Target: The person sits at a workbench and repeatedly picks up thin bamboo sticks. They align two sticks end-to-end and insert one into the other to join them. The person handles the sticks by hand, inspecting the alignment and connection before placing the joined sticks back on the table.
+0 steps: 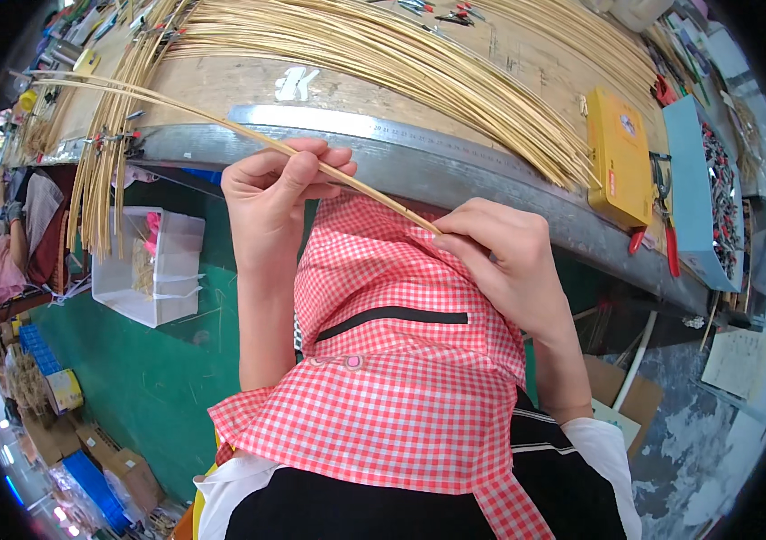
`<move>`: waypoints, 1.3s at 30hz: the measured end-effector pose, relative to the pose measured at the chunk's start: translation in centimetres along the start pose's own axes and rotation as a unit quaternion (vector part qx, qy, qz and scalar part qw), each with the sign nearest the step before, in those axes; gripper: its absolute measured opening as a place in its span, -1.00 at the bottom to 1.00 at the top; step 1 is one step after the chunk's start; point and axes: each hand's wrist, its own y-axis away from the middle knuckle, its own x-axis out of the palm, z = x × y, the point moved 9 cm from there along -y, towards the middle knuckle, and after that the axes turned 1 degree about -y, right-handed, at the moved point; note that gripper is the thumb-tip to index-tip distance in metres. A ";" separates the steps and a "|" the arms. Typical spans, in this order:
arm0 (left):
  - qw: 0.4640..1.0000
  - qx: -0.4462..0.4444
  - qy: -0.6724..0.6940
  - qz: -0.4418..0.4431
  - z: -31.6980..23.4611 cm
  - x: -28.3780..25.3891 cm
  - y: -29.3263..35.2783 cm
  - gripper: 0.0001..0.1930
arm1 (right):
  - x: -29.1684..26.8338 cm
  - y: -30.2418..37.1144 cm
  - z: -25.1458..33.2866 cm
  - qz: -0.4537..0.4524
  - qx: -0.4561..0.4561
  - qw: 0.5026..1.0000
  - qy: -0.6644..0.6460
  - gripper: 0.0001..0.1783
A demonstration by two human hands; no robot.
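Note:
Between my two hands runs a long thin bamboo strip (374, 193), slanting from the far left down to the right above my lap. My left hand (286, 180) pinches it midway with thumb and fingers, near the bench edge. At its near right end, my right hand (495, 247) grips the tip between thumb and forefinger. Toward the far left the strip seems to part into two thin lengths. Beyond my hands a steel ruler (311, 118) lies along the bench edge. A big bundle of bamboo strips (383, 63) stretches across the bench behind it.
A yellow box (619, 157) and a light blue bin (684, 171) of small clips stand at the bench's right, beside red-handled pliers (672, 247). Clipped strips (108, 171) overhang the left edge above a white crate (174, 270). Another person (5, 243) sits at far left.

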 end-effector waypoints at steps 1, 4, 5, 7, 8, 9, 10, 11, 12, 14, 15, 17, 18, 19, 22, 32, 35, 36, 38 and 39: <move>1.000 0.004 -0.010 0.000 -0.3 0.0 0.0 -0.82 | 0.2 -0.2 -0.1 0.012 0.002 1.000 0.001 -0.88; 0.999 0.037 -0.011 -0.015 -1.5 0.4 -0.2 -0.82 | 0.6 -1.0 0.1 0.047 -0.001 0.999 -0.003 -0.89; 0.999 0.040 -0.014 -0.010 -1.9 0.5 -0.4 -0.81 | 0.6 -1.5 0.4 0.056 -0.008 0.998 -0.011 -0.89; 0.999 0.047 -0.014 0.003 -2.9 0.7 -1.5 -0.79 | 0.1 -2.8 0.8 0.056 -0.006 0.998 -0.036 -0.88; 0.998 0.062 0.018 0.000 -4.0 1.4 -2.0 -0.77 | -0.3 -3.7 1.1 0.048 0.001 0.997 -0.054 -0.88; 0.997 0.075 -0.013 0.016 -4.8 2.2 -2.2 -0.75 | -0.9 -4.5 1.6 0.041 0.007 0.996 -0.074 -0.88; 0.995 0.088 -0.043 0.034 -5.4 3.0 -2.5 -0.74 | -1.8 -5.5 1.8 0.012 0.025 0.994 -0.102 -0.87; 0.991 0.100 -0.074 0.053 -5.9 3.9 -2.5 -0.73 | -2.6 -6.4 2.0 -0.017 0.043 0.991 -0.129 -0.87; 0.990 0.078 -0.064 0.095 -5.6 5.4 -2.4 -0.75 | -3.9 -7.5 3.6 -0.061 -0.024 0.989 -0.129 -0.91; 0.983 0.113 -0.085 0.120 -6.4 8.2 -1.9 -0.79 | -5.9 -8.7 6.7 -0.140 -0.161 0.968 -0.131 -0.96; 0.975 0.140 -0.121 0.124 -7.0 8.9 -1.8 -0.80 | -6.6 -9.1 7.6 -0.173 -0.208 0.955 -0.120 -0.96; 0.963 0.180 -0.145 0.141 -9.2 10.0 -2.6 -0.81 | -7.5 -9.4 9.0 -0.210 -0.239 0.943 -0.101 -0.95; 0.956 0.199 -0.156 0.149 -10.0 10.4 -3.0 -0.81 | -7.9 -9.5 9.4 -0.222 -0.247 0.939 -0.094 -0.95; 0.952 0.212 -0.177 0.132 -10.3 10.1 -3.4 -0.82 | -8.1 -9.7 9.7 -0.231 -0.251 0.936 -0.089 -0.95; 0.948 0.227 -0.187 0.123 -11.0 10.1 -4.4 -0.85 | -8.5 -9.7 10.3 -0.243 -0.254 0.932 -0.086 -0.95; 0.940 0.154 -0.261 0.156 -4.2 8.0 -3.4 -0.89 | -5.0 -7.6 4.1 -0.195 -0.125 0.968 -0.097 -0.89; 0.939 0.150 -0.273 0.148 -2.8 7.2 -3.1 -0.90 | -4.1 -7.2 3.2 -0.186 -0.104 0.972 -0.103 -0.90; 0.938 0.153 -0.274 0.146 -2.7 7.3 -3.1 -0.91 | -4.1 -7.3 2.9 -0.189 -0.100 0.971 -0.107 -0.90; 0.938 0.150 -0.279 0.140 -2.6 7.2 -3.1 -0.91 | -4.2 -7.5 2.8 -0.195 -0.096 0.969 -0.116 -0.90; 0.938 0.147 -0.283 0.137 -2.6 7.2 -3.3 -0.91 | -4.3 -7.7 2.9 -0.199 -0.096 0.968 -0.120 -0.90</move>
